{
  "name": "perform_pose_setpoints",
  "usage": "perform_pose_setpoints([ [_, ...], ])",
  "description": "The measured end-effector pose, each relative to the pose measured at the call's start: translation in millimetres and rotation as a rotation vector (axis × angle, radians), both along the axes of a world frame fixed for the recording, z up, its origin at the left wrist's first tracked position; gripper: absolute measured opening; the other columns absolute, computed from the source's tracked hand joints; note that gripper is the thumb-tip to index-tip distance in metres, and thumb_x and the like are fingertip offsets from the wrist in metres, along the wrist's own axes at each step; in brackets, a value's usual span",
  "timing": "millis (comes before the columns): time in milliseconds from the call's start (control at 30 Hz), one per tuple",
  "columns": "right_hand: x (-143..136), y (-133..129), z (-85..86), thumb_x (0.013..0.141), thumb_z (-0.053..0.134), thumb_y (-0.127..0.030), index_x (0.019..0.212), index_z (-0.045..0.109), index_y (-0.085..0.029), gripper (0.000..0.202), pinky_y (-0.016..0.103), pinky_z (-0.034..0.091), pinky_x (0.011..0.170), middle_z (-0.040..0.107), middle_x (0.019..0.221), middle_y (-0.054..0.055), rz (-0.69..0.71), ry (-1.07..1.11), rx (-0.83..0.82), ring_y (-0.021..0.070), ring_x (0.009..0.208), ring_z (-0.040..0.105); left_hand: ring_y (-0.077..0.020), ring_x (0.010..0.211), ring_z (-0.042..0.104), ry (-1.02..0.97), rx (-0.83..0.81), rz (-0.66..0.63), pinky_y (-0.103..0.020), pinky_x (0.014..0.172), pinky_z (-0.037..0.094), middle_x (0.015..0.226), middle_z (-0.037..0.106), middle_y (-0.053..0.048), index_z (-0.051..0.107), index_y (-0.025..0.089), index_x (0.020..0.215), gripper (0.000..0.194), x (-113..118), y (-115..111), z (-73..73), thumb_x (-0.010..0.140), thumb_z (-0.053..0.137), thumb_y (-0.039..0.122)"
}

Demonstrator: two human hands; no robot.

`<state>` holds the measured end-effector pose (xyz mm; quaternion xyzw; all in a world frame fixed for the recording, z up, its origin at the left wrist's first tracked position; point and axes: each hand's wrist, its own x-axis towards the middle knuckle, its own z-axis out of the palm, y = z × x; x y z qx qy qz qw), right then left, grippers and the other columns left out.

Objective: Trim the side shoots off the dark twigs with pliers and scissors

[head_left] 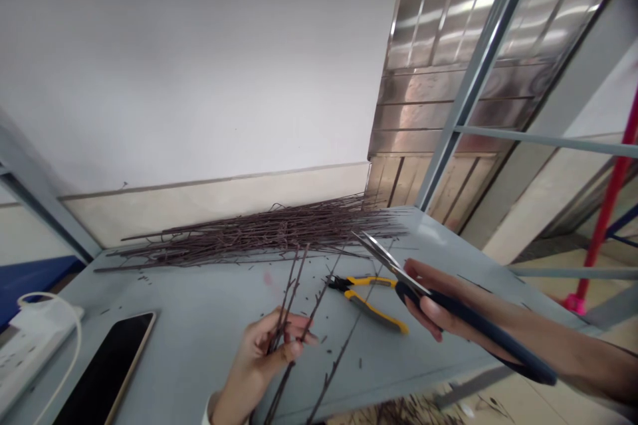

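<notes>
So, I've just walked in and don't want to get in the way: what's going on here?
A person holds a few thin dark twigs in the left hand and scissors, blades slightly apart, in the right hand. The blades are clear of the held twigs. Yellow-handled pliers lie on the table between the hands, small dark bits are scattered about, and a big pile of twigs lies along the back.

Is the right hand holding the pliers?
No, the right hand holds scissors, while the pliers lie on the table.
</notes>
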<state>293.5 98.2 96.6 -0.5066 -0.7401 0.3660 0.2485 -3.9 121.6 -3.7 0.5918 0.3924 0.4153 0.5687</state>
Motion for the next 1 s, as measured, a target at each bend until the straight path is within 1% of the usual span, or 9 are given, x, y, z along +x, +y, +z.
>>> perform_pose_setpoints([
  [67, 0, 0, -0.8, 0.085, 0.039, -0.060, 0.081, 0.044, -0.025, 0.035, 0.031, 0.047, 0.060, 0.049, 0.068, -0.001, 0.045, 0.005, -0.036, 0.0157, 0.061, 0.049, -0.0205, 0.075, 0.064, -0.002, -0.001, 0.014, -0.026, 0.065, 0.045, 0.080, 0.074, -0.009, 0.070, 0.014, 0.090, 0.040, -1, 0, 0.5, 0.069, 0.071, 0.048],
  [167, -4, -2, 0.4, 0.085, 0.040, -0.058, 0.080, 0.046, -0.025, 0.034, 0.031, 0.048, 0.063, 0.049, 0.071, 0.001, 0.063, -0.030, -0.042, 0.0168, 0.064, 0.049, -0.0209, 0.075, 0.064, -0.011, -0.008, 0.023, -0.026, 0.066, 0.045, 0.077, 0.074, -0.009, 0.070, 0.014, 0.091, 0.039, 0, -1, 2.6, 0.069, 0.072, 0.046],
  [333, -15, -6, 8.0, 0.077, 0.042, -0.066, 0.085, 0.050, -0.027, 0.040, 0.033, 0.053, 0.067, 0.056, 0.078, 0.004, 0.012, -0.080, 0.002, 0.0216, 0.071, 0.055, -0.0210, 0.074, 0.065, -0.029, -0.017, 0.053, -0.027, 0.068, 0.044, 0.076, 0.074, -0.009, 0.070, 0.014, 0.089, 0.036, 1, 0, 5.8, 0.069, 0.072, 0.044],
  [433, -17, -8, 9.7, 0.076, 0.038, -0.069, 0.085, 0.049, -0.027, 0.044, 0.034, 0.054, 0.067, 0.058, 0.081, 0.006, 0.021, -0.116, -0.008, 0.0226, 0.072, 0.057, -0.0203, 0.073, 0.064, -0.034, -0.028, 0.085, -0.026, 0.066, 0.044, 0.076, 0.073, -0.008, 0.070, 0.014, 0.087, 0.036, 0, 0, 7.3, 0.068, 0.073, 0.044],
  [500, -17, -8, 8.8, 0.077, 0.038, -0.069, 0.084, 0.048, -0.026, 0.045, 0.035, 0.054, 0.068, 0.059, 0.084, 0.007, 0.020, -0.137, -0.018, 0.0226, 0.073, 0.056, -0.0197, 0.073, 0.063, -0.038, -0.035, 0.084, -0.026, 0.065, 0.044, 0.077, 0.073, -0.008, 0.069, 0.014, 0.086, 0.036, 0, 0, 7.7, 0.068, 0.073, 0.044],
  [633, -16, -7, 5.8, 0.078, 0.042, -0.064, 0.083, 0.049, -0.025, 0.040, 0.034, 0.053, 0.065, 0.058, 0.080, 0.006, 0.032, -0.151, 0.002, 0.0207, 0.069, 0.055, -0.0188, 0.072, 0.062, -0.039, -0.034, 0.058, -0.025, 0.065, 0.043, 0.077, 0.073, -0.008, 0.068, 0.014, 0.088, 0.035, -1, 0, 7.3, 0.069, 0.072, 0.043],
  [767, -18, -5, 6.2, 0.078, 0.048, -0.057, 0.080, 0.051, -0.026, 0.032, 0.034, 0.053, 0.062, 0.058, 0.077, 0.005, 0.030, -0.131, 0.054, 0.0210, 0.066, 0.054, -0.0189, 0.073, 0.063, -0.058, -0.024, 0.045, -0.025, 0.065, 0.044, 0.077, 0.073, -0.008, 0.068, 0.014, 0.087, 0.035, 0, 0, 7.4, 0.069, 0.072, 0.044],
  [900, -22, -3, 9.8, 0.077, 0.048, -0.058, 0.079, 0.053, -0.026, 0.033, 0.034, 0.052, 0.062, 0.058, 0.077, 0.006, 0.036, -0.159, 0.079, 0.0221, 0.066, 0.054, -0.0189, 0.075, 0.064, -0.066, -0.033, 0.048, -0.025, 0.068, 0.044, 0.078, 0.074, -0.008, 0.068, 0.014, 0.087, 0.034, 0, 0, 8.1, 0.069, 0.073, 0.043],
  [1000, -24, -2, 8.8, 0.079, 0.045, -0.060, 0.082, 0.055, -0.025, 0.037, 0.034, 0.052, 0.062, 0.059, 0.079, 0.007, 0.062, -0.196, 0.070, 0.0216, 0.067, 0.054, -0.0188, 0.074, 0.064, -0.065, -0.030, 0.044, -0.025, 0.067, 0.044, 0.077, 0.074, -0.008, 0.068, 0.014, 0.087, 0.033, -1, -1, 7.6, 0.069, 0.073, 0.042],
])
